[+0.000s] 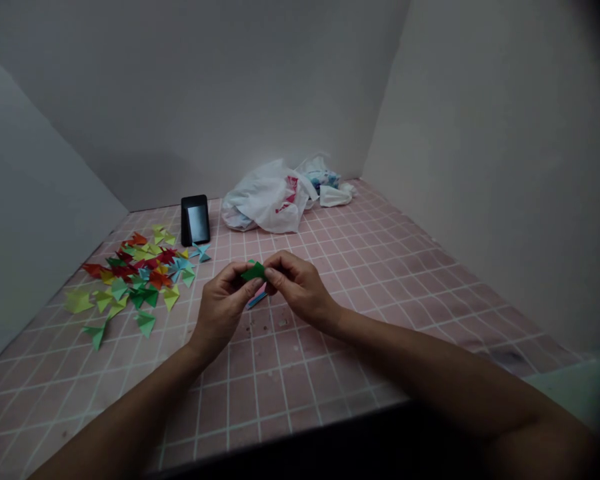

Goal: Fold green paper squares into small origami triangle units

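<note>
Head view, looking forward and down over both forearms onto a pink grid-patterned counter (300, 400). The left hand (223, 310) and right hand (300, 287) meet at mid-counter, both curled closed, fingertips nearly touching. Between them they pinch a dark green folded paper piece (254, 271), held just above the counter, its pointed corners showing past the fingers. Directly beneath the hands, and partly hidden by them, lies a pink and blue folded paper piece (257, 298) on the counter; neither hand appears to grip it. To the left spreads a loose pile of origami units (135, 273), triangular folds in red, orange, yellow, lime and green, some overlapping. A teal pinwheel-shaped piece (201, 252) sits at the pile's far right edge. A few green triangles (145, 323) lie apart on the near side of the pile. Far side: a black smartphone (195, 220) stands upright and slightly tilted back, just left of a crumpled white plastic bag (265, 199) with red print. Behind and right of the bag, a bundle of blue-patterned fabric (325, 179) and a white crumpled cloth (333, 196) lie together. Plain grey walls (480, 133) close off the left, far and right sides.
</note>
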A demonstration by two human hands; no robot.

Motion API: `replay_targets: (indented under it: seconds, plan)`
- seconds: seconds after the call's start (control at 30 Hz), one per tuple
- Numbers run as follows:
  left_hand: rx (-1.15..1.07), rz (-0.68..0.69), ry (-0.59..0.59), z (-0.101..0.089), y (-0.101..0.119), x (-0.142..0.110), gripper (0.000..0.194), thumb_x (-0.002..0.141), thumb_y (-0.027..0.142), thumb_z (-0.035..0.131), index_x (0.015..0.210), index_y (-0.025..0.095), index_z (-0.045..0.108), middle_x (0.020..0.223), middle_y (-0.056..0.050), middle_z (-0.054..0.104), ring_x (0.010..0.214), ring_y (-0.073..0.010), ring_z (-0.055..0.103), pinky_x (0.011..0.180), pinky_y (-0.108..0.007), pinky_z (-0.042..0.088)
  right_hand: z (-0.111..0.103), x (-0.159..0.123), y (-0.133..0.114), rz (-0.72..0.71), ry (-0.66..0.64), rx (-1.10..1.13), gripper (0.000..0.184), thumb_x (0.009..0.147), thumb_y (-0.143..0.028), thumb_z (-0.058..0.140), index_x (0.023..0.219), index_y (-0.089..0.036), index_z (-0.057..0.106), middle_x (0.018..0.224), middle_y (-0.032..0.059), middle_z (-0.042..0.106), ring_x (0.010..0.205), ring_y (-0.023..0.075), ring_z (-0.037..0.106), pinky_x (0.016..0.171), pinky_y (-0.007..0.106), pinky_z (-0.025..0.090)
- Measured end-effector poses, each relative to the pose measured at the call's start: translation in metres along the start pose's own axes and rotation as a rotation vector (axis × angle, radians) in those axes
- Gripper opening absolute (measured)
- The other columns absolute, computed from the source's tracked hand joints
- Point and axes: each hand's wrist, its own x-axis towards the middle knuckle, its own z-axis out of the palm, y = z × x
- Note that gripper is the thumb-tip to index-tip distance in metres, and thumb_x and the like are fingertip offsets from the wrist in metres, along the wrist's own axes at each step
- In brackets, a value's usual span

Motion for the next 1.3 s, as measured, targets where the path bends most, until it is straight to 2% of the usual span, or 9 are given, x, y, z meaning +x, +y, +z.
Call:
replay_targets:
  seconds: [0.6, 0.77, 0.9, 1.0, 1.17, 1.3]
  plan:
    - [0.055, 0.030, -0.009, -0.0002, -0.0001, 0.0000, 0.021, 0.072, 0.027, 0.086, 0.089, 0.019, 0.076, 0.087, -0.002, 0.071, 0.082, -0.0155, 0.064, 0.077, -0.027, 0.051, 0.0022, 0.0003, 0.0000, 0.025, 0.025, 0.012, 0.010, 0.090, -0.027, 0.061, 0.084, -0.019, 0.057, 0.077, -0.0009, 0.059, 0.067, 0.0115, 0.058, 0.062, 0.028, 0.048]
    - [0.059, 0.048, -0.044, 0.0006, 0.0018, -0.0007, 0.017, 0.074, 0.025, 0.085, 0.087, 0.020, 0.076, 0.085, 0.000, 0.070, 0.081, -0.0139, 0.065, 0.075, -0.025, 0.052, 0.0011, 0.0015, 0.0000, -0.004, 0.034, 0.067, 0.011, 0.091, -0.030, 0.062, 0.090, -0.020, 0.057, 0.080, -0.0013, 0.060, 0.066, 0.0105, 0.057, 0.061, 0.026, 0.047]
    - [0.062, 0.021, -0.098, 0.0016, 0.0024, -0.0009, 0.017, 0.074, 0.027, 0.085, 0.086, 0.020, 0.075, 0.083, 0.000, 0.071, 0.076, -0.0147, 0.066, 0.073, -0.026, 0.055, -0.0016, 0.0028, -0.0008, -0.016, 0.031, 0.004, 0.010, 0.091, -0.028, 0.061, 0.086, -0.019, 0.060, 0.078, -0.0001, 0.060, 0.070, 0.0119, 0.057, 0.062, 0.026, 0.047]
    - [0.029, 0.000, -0.091, 0.0017, 0.0017, -0.0005, 0.022, 0.071, 0.030, 0.087, 0.086, 0.020, 0.074, 0.081, 0.000, 0.071, 0.074, -0.0152, 0.066, 0.070, -0.027, 0.055, -0.0027, 0.0031, -0.0004, -0.009, 0.036, -0.024, 0.011, 0.090, -0.027, 0.061, 0.083, -0.019, 0.061, 0.076, 0.0001, 0.061, 0.070, 0.0123, 0.057, 0.062, 0.026, 0.047]
    - [0.062, 0.007, -0.085, 0.0008, 0.0026, 0.0002, 0.021, 0.076, 0.035, 0.083, 0.083, 0.018, 0.073, 0.072, 0.001, 0.066, 0.064, -0.0121, 0.058, 0.061, -0.024, 0.049, -0.0024, 0.0033, -0.0035, 0.034, 0.006, 0.087, 0.012, 0.088, -0.027, 0.061, 0.082, -0.017, 0.062, 0.072, -0.0018, 0.060, 0.062, 0.0100, 0.058, 0.059, 0.024, 0.049]
    - [0.057, 0.011, -0.088, 0.0007, 0.0035, 0.0008, 0.022, 0.077, 0.035, 0.083, 0.085, 0.018, 0.072, 0.073, 0.001, 0.065, 0.064, -0.0115, 0.057, 0.061, -0.023, 0.048, -0.0021, 0.0044, -0.0054, 0.094, -0.007, 0.209, 0.013, 0.086, -0.027, 0.063, 0.080, -0.016, 0.061, 0.069, -0.0034, 0.059, 0.057, 0.0086, 0.059, 0.056, 0.023, 0.051]
